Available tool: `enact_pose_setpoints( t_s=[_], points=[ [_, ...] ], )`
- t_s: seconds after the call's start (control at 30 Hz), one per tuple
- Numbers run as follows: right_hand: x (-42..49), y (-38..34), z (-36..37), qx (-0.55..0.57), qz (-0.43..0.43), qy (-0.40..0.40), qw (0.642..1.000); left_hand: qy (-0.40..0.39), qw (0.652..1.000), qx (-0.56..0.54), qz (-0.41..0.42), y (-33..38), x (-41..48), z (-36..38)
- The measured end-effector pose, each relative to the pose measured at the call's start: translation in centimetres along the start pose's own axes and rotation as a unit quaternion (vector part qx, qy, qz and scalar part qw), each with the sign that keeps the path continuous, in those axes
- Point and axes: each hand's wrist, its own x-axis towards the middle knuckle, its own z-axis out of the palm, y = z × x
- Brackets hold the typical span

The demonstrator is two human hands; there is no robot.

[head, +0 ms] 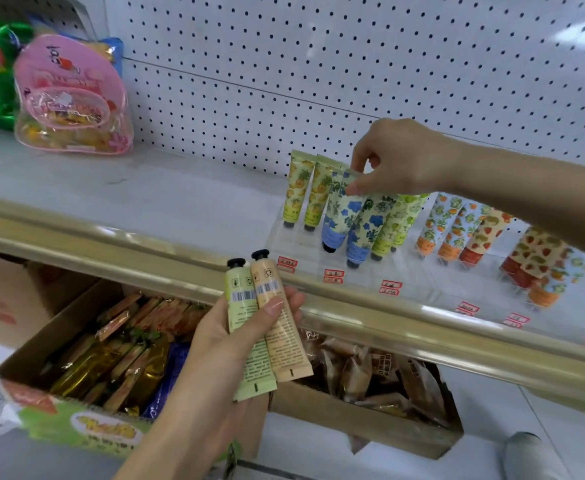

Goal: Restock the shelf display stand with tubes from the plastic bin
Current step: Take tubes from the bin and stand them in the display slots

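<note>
White pegboard-backed shelf, right hand pinching a blue-flowered tube, left hand gripping two tubes

pink pouch: perhaps "100" | red price tags: illegible | held tubes: barcodes only, print unreadable

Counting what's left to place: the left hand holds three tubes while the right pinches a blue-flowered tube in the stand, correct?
No. The head view shows the left hand holding two: a green tube and a peach tube. The right hand pinches the blue-flowered tube in the stand.
</note>
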Motion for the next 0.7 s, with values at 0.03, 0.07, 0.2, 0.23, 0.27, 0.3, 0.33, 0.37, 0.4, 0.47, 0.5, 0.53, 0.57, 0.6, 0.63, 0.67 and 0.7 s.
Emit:
enact_pose_setpoints(
  t_s=[0.03,0.07,0.2,0.23,0.27,0.3,0.33,0.37,0.4,0.47,0.5,0.53,0.57,0.6,0.63,0.67,0.7],
  points=[
    [0.1,0.1,0.3,-0.001,0.003,-0.007,1.000,-0.003,1.000,-0.003,0.000,0.0,0.0,0.0],
    [0.2,0.0,0.5,-0.003,0.006,-0.014,1.000,-0.005,1.000,-0.004,-0.001,0.0,0.0,0.0],
    [0.7,-0.2,1.0,-0.006,0.016,-0.033,0.999,-0.008,1.000,-0.006,-0.002,-0.1,0.1,0.0],
    [0.8,-0.2,1.0,-0.005,0.018,-0.035,0.999,-0.008,1.000,-0.009,-0.003,-0.1,0.1,0.0],
    [0.9,-0.2,1.1,-0.003,0.022,-0.037,0.999,-0.008,1.000,-0.010,-0.004,-0.1,0.1,0.0],
    [1.1,-0.2,1.1,-0.001,0.026,-0.039,0.999,-0.007,1.000,-0.011,-0.006,-0.1,0.1,0.0],
    [1.2,-0.2,1.1,0.001,0.029,-0.042,0.999,-0.006,1.000,-0.011,-0.006,0.0,0.1,0.0],
    [1.3,-0.2,1.0,0.004,0.032,-0.044,0.999,-0.005,1.000,-0.011,-0.006,0.0,0.1,0.0],
    [1.3,-0.2,1.0,0.008,0.034,-0.045,0.998,-0.005,1.000,-0.011,-0.007,0.0,0.1,0.0],
    [1.5,-0.1,1.0,0.017,0.039,-0.048,0.998,-0.004,1.000,-0.016,-0.009,0.0,0.1,0.0],
    [1.5,-0.1,1.0,0.022,0.041,-0.050,0.998,-0.003,1.000,-0.023,-0.011,0.1,0.1,0.0],
    [1.5,0.0,1.1,0.026,0.043,-0.050,0.998,-0.003,0.999,-0.029,-0.013,0.1,0.2,0.0],
    [1.5,0.0,1.1,0.028,0.045,-0.050,0.997,-0.004,0.999,-0.032,-0.013,0.1,0.2,0.0],
    [1.4,0.0,1.0,0.030,0.046,-0.049,0.997,-0.005,0.999,-0.031,-0.012,0.1,0.2,-0.1],
    [1.4,0.0,1.0,0.032,0.047,-0.048,0.997,-0.006,1.000,-0.029,-0.011,0.1,0.3,-0.1],
    [1.2,0.0,0.9,0.033,0.045,-0.045,0.997,-0.007,1.000,-0.029,-0.010,0.0,0.3,0.0],
    [1.2,0.0,0.8,0.034,0.042,-0.042,0.998,-0.006,0.999,-0.031,-0.009,0.0,0.3,0.0]
  ],
)
